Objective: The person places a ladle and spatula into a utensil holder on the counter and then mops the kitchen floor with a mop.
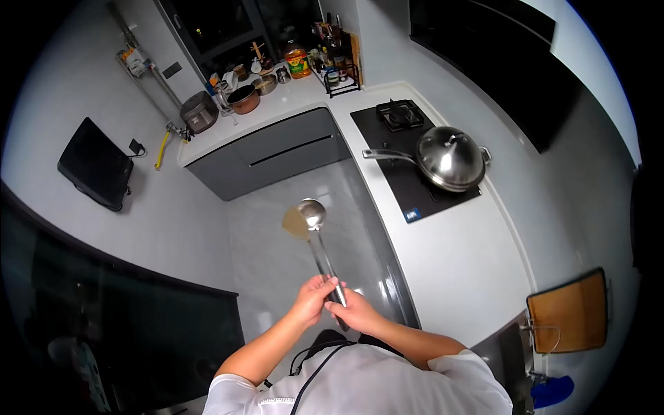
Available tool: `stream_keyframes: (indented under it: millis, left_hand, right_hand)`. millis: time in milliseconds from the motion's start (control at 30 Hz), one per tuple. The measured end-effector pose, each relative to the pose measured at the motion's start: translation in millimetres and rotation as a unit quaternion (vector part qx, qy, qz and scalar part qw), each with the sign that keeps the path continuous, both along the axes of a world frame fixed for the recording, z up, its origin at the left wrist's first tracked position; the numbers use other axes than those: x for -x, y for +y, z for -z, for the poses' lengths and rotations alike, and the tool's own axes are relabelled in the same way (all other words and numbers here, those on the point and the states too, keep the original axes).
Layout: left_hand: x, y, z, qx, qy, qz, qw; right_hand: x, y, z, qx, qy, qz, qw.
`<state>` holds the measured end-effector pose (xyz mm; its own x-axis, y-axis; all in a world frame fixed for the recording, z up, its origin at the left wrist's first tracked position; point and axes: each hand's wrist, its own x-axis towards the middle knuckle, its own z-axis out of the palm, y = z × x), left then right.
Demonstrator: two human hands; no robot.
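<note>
In front of my body, a metal ladle (312, 214) and a spatula (295, 223) with a flat tan head are held side by side, heads pointing away from me. My left hand (313, 299) is closed round the spatula's handle, its thumb reaching the ladle's handle. Right beside it, my right hand (355, 311) is closed on the ladle's dark lower handle. The fingers overlap the handles, so the exact grip is partly hidden.
A lidded steel pan (451, 159) sits on the black gas hob (408, 181) at right, its handle pointing left. A copper-coloured pot (243, 99), a rice cooker (199, 113) and an oil bottle (297, 61) stand on the far counter. A cutting board (568, 311) hangs lower right.
</note>
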<state>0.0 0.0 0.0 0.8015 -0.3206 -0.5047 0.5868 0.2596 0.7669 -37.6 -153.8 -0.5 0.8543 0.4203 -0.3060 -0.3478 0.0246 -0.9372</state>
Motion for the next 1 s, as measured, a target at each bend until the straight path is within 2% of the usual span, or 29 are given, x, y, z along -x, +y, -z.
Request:
stream_keyframes:
  millis: [67,100,133,200,300,333,433,467,567,600,733,833,933,1000]
  left_hand:
    - [17,15,-13,-0.035,-0.006,-0.050,0.998]
    - [-123,-53,9,0.063,-0.067,-0.072,0.993]
    - [-113,-32,9,0.040,-0.043,-0.084,0.995]
    - [-149,25,-8,-0.017,-0.064,-0.116,0.991]
    - [-212,43,11,-0.015,-0.096,-0.076,0.992]
    - [-233,46,7,-0.028,-0.101,-0.085,0.991]
    - [-308,64,5,-0.046,-0.105,-0.059,0.992]
    - [-334,65,5,-0.052,-0.115,-0.057,0.990]
    - [-401,68,-4,-0.013,-0.102,-0.011,0.995]
    - [-419,67,-5,-0.005,-0.100,-0.004,0.995]
    - [-497,63,-11,-0.034,-0.101,0.060,0.993]
    - [-556,53,-6,-0.002,-0.102,0.082,0.991]
    - [-615,38,-23,-0.033,-0.074,0.093,0.992]
    - [-660,24,-16,-0.006,-0.063,0.085,0.994]
  right_hand:
    - [11,19,-5,0.017,-0.069,0.007,0.997]
    - [-134,-50,-8,0.134,-0.128,-0.021,0.982]
    - [-127,-31,-5,0.137,-0.096,-0.037,0.985]
    - [-170,27,-2,0.149,-0.142,-0.058,0.977]
    - [-234,35,-8,0.226,-0.146,-0.090,0.959]
    - [-253,39,-24,0.235,-0.103,-0.089,0.963]
    - [-317,60,-31,0.279,-0.193,-0.047,0.939]
    - [-338,62,-36,0.286,-0.141,-0.041,0.947]
    - [-388,66,-39,0.283,-0.156,0.008,0.946]
    - [-403,65,-40,0.318,-0.140,0.008,0.938]
    - [-459,67,-65,0.354,-0.136,0.056,0.923]
    - [-500,66,-55,0.369,-0.142,0.143,0.907]
    - [-549,51,-58,0.323,-0.260,0.145,0.899]
    - [-591,36,-54,0.306,-0.309,0.146,0.889]
